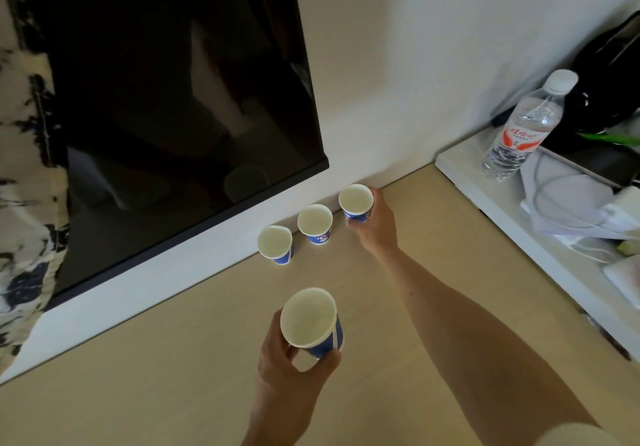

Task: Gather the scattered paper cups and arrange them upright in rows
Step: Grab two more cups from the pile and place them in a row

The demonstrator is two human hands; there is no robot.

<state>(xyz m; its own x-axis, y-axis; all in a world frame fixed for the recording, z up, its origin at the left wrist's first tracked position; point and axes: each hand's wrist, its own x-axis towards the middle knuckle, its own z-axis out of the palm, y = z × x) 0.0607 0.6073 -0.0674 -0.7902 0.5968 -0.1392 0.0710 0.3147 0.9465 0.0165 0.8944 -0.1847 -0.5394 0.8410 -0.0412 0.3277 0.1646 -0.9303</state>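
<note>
Two blue-and-white paper cups stand upright on the pale wooden table near the wall: a left cup with a dented rim and a middle cup. My right hand grips a third cup at the right end of that row, upright and low over the table; whether it touches the surface I cannot tell. Closer to me, my left hand holds a fourth cup above the table, mouth tilted toward me.
A dark TV screen hangs on the wall at the left, just behind the cups. A white shelf on the right carries a water bottle, cables, papers and a black bag. Patterned fabric hangs at far left.
</note>
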